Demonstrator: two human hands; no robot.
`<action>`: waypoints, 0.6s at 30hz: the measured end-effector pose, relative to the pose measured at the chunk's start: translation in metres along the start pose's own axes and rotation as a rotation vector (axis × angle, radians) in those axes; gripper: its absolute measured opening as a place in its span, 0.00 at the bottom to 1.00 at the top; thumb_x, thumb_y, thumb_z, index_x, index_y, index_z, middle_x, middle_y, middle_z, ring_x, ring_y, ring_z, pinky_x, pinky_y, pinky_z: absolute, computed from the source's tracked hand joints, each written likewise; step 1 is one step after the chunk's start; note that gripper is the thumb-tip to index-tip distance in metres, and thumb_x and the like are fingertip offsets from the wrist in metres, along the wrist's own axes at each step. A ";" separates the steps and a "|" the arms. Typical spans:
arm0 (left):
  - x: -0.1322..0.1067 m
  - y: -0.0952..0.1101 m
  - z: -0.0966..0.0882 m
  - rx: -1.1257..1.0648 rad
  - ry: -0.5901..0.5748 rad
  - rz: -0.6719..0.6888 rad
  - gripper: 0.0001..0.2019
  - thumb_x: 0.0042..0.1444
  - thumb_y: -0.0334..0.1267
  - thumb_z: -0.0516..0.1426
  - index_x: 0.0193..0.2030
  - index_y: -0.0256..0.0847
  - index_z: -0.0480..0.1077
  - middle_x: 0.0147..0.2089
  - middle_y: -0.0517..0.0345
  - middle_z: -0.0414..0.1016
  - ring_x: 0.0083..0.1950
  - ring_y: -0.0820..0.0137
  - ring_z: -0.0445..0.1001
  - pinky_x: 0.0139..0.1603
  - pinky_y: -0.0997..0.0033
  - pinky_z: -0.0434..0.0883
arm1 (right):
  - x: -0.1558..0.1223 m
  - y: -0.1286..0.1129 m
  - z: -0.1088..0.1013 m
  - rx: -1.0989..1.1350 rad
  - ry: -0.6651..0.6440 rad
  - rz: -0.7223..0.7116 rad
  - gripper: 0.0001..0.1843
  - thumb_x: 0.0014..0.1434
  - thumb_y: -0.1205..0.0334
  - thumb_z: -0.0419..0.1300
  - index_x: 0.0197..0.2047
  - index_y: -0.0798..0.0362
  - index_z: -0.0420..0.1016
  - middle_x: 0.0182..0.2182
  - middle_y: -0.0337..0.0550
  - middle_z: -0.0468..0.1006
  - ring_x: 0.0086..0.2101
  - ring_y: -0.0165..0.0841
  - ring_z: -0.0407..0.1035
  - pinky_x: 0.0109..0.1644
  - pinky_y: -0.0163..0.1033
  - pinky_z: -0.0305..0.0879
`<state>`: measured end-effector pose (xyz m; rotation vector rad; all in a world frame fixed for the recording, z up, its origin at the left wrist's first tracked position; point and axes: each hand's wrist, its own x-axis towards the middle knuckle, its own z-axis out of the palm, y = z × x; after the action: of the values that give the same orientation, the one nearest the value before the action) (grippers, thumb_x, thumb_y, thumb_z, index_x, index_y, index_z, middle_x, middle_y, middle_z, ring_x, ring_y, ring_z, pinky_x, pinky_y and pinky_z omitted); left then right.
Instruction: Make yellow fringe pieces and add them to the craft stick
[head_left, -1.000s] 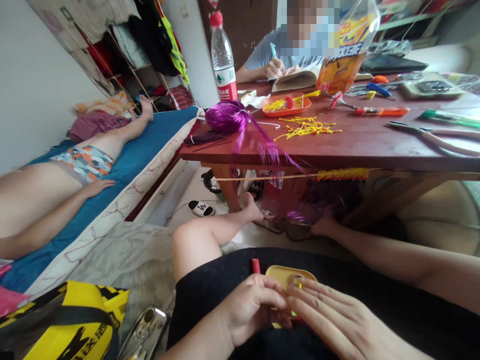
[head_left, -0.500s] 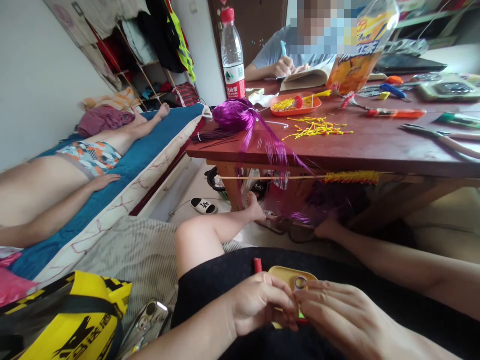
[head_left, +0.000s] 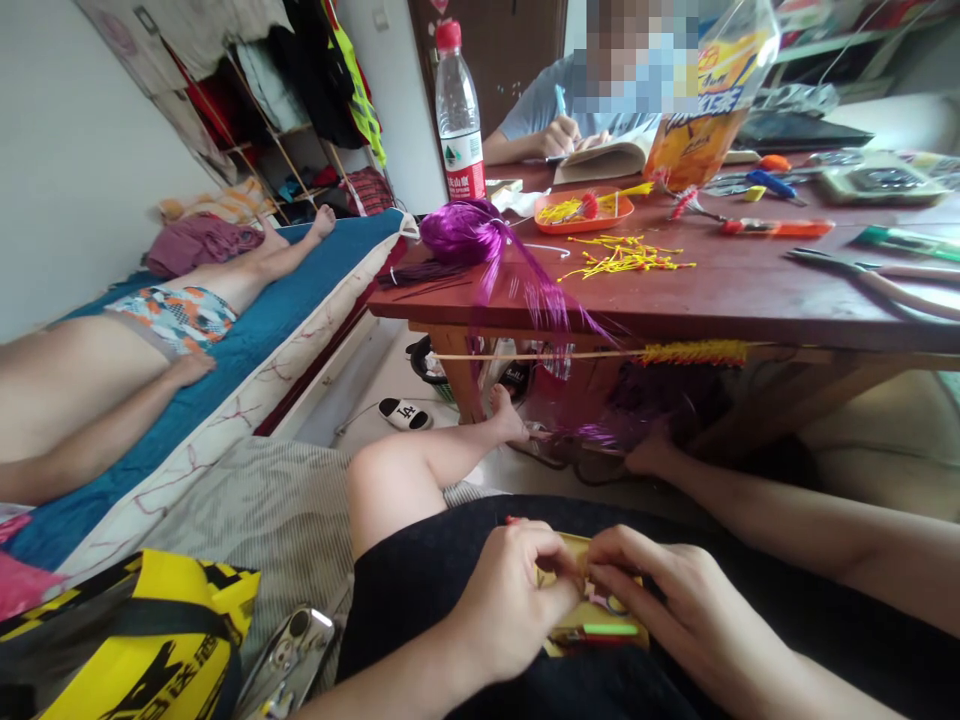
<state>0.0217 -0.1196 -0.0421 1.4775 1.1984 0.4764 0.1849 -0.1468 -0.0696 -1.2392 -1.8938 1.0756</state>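
Red-brown table point(head_left: 720, 295) ahead. Yellow tray point(head_left: 574, 542) on lap point(head_left: 442, 560), likely keeping small items point(head_left: 609, 630) within reach. Left hand point(head_left: 517, 590), right hand point(head_left: 675, 590) close together above; can't tell what's gripped.

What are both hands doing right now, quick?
Left hand: closed in a pinch; can't tell if anything's held.
Right hand: closed in a pinch above the shallow yellow rectangular tray; anything held is too small to tell.

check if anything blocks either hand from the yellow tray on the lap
Nothing visible does: the left hand and right hand are close together over the yellow tray, partly hiding it from view. Whether they pinch anything is unclear.
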 end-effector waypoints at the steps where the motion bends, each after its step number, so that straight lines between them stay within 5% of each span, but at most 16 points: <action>1: -0.002 0.001 0.001 0.089 0.032 0.069 0.06 0.44 0.26 0.55 0.19 0.36 0.67 0.25 0.61 0.65 0.31 0.73 0.64 0.36 0.72 0.60 | 0.002 -0.002 0.000 0.020 -0.015 0.040 0.11 0.63 0.59 0.45 0.32 0.52 0.64 0.23 0.36 0.70 0.22 0.28 0.64 0.25 0.30 0.58; 7: -0.006 0.004 0.003 0.245 0.104 0.270 0.08 0.46 0.24 0.52 0.21 0.37 0.65 0.32 0.57 0.62 0.37 0.70 0.64 0.39 0.72 0.61 | 0.013 -0.012 -0.003 0.177 -0.048 0.188 0.10 0.61 0.58 0.48 0.31 0.52 0.64 0.20 0.34 0.69 0.22 0.28 0.64 0.24 0.30 0.58; 10: -0.002 0.001 0.000 -0.032 0.051 0.101 0.07 0.43 0.25 0.54 0.18 0.36 0.65 0.30 0.58 0.63 0.34 0.72 0.64 0.36 0.73 0.60 | 0.013 -0.010 0.000 0.117 -0.015 0.132 0.10 0.62 0.59 0.48 0.30 0.52 0.64 0.20 0.35 0.69 0.21 0.28 0.64 0.24 0.30 0.59; 14: 0.004 -0.011 -0.004 -0.569 -0.055 -0.213 0.04 0.39 0.28 0.57 0.18 0.34 0.67 0.23 0.59 0.66 0.26 0.76 0.61 0.30 0.75 0.59 | 0.012 -0.016 -0.009 -0.104 -0.005 -0.179 0.09 0.61 0.67 0.47 0.38 0.52 0.67 0.33 0.43 0.74 0.31 0.30 0.70 0.35 0.32 0.66; 16: 0.007 -0.015 -0.005 -0.683 -0.040 -0.270 0.02 0.37 0.28 0.58 0.18 0.34 0.68 0.23 0.59 0.67 0.26 0.76 0.62 0.30 0.76 0.59 | 0.012 -0.027 -0.024 -0.180 0.059 -0.261 0.12 0.59 0.69 0.48 0.45 0.51 0.67 0.46 0.47 0.70 0.42 0.33 0.69 0.44 0.33 0.67; 18: 0.010 -0.016 -0.005 -0.717 0.011 -0.288 0.03 0.37 0.29 0.60 0.19 0.34 0.69 0.24 0.59 0.68 0.27 0.76 0.63 0.31 0.77 0.60 | 0.013 -0.036 -0.045 -0.223 0.250 -0.280 0.12 0.60 0.67 0.47 0.45 0.49 0.68 0.48 0.47 0.69 0.45 0.36 0.68 0.44 0.34 0.68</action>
<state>0.0149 -0.1102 -0.0584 0.6809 1.0683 0.6310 0.2027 -0.1298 -0.0160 -1.1245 -1.9553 0.5492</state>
